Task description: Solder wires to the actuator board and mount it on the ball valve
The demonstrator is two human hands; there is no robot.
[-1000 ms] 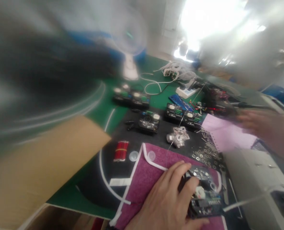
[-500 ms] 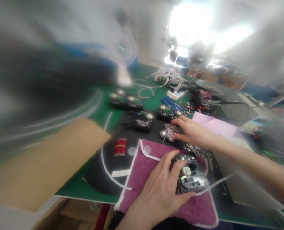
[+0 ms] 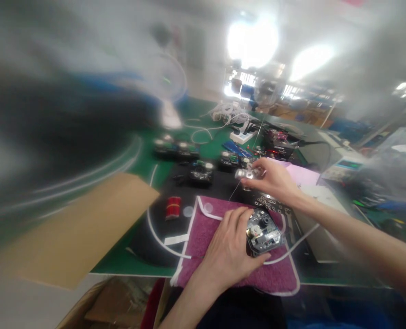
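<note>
Circuit unit [image 3: 266,234] over purple cloth [image 3: 200,234], its left edge clasped by my left hand [image 3: 228,242]; I'd keep fingertips off the components. Beyond that grip, my right hand [image 3: 273,179] pinches a metal bracket [image 3: 244,174]; I'd keep it clear of the loose rings [image 3: 267,204]. Fingers hide its right end; whether it's lifted, I can't tell.

Left hand [image 3: 228,242] holds circuit unit [image 3: 263,234]; right hand [image 3: 275,180] grips metal part [image 3: 244,174].
</note>
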